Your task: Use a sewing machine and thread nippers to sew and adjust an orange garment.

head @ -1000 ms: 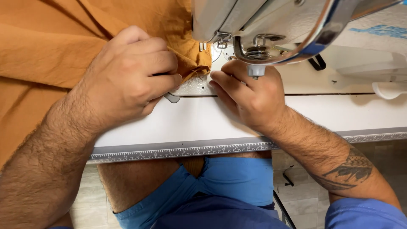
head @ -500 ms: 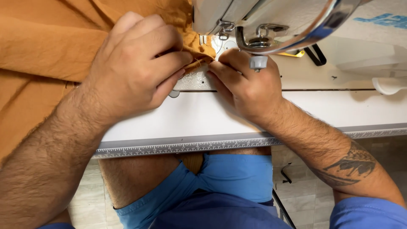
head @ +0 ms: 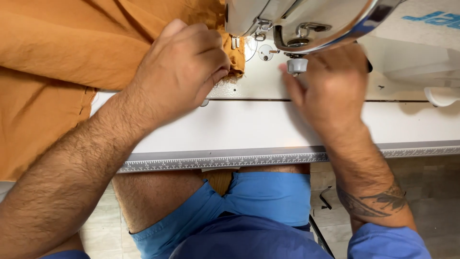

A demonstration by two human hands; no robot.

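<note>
Orange-brown fabric covers the left of the white sewing table and runs up to the needle area of the sewing machine. My left hand presses down on the fabric's edge just left of the presser foot, fingers curled over it. Blurred with motion, my right hand sits to the right, under the machine head near a small grey knob. It is off the fabric, and I cannot make out its fingers or anything in them.
A ruler strip runs along the table's front edge. The white machine body fills the upper right. My knees in blue shorts are under the table, over a pale floor.
My right hand has left the fabric at the needle and moved right, under the machine head. The left hand has stayed on the fabric edge.
</note>
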